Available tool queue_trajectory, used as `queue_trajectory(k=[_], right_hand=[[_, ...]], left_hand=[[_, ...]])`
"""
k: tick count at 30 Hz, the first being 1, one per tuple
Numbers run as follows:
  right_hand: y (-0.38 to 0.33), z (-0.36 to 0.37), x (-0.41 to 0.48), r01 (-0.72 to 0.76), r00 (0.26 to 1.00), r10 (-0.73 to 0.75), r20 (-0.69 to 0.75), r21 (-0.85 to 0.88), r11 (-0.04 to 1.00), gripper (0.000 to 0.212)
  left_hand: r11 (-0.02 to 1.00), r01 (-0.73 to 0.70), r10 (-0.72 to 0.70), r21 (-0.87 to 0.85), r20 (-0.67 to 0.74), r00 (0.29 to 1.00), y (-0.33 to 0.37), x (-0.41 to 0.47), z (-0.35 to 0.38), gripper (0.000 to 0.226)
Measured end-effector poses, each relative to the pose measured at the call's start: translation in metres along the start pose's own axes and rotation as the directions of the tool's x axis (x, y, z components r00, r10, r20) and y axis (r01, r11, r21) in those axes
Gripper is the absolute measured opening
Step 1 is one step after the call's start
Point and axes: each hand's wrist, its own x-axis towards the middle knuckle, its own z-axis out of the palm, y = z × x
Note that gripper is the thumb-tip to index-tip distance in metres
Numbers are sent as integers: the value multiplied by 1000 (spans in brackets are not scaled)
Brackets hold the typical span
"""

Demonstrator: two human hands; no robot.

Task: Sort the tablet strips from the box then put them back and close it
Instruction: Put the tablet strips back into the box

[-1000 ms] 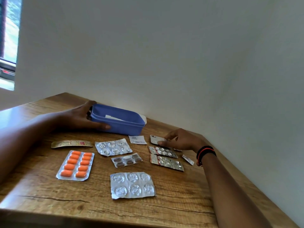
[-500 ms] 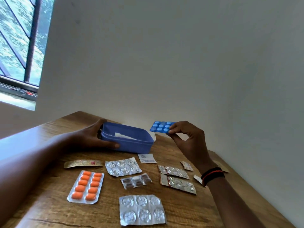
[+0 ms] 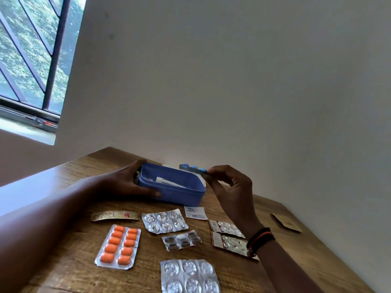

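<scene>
- Seven strips lie loose on the desk, on the near side of the box: a gold strip, a silver six-blister strip, an orange-tablet strip, a dark-tablet strip, a large silver strip at the near edge, a far red-edged strip and a near red-edged strip, partly hidden by the right wrist.
- A white slip lies just in front of the box; a brown sachet lies near the right edge, well apart.
- The blue box stands open near the far edge, a white item inside.
- The left hand curls round the box's left end, thumb along its near wall.
- The right hand pinches a blue-tablet strip by one end, level above the box's far rim.
</scene>
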Motion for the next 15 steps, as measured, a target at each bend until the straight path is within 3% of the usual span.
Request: queue_trajectory(k=[2, 5, 10, 15], right_hand=[[2, 12, 1, -161, 987, 160, 19, 74, 984, 12], [11, 28, 5, -311, 949, 309, 57, 34, 950, 17], [25, 45, 2, -373, 918, 376, 130, -46, 927, 9], [31, 33, 3, -404, 898, 410, 159, -68, 912, 16]], left_hand=[[1000, 14, -14, 17, 3, 1000, -2, 2, 0, 114], [998, 35, -35, 52, 14, 999, -3, 5, 0, 118], [997, 54, -56, 63, 34, 998, -2, 5, 0, 121], [995, 65, -69, 77, 47, 997, 1, 2, 0, 118]])
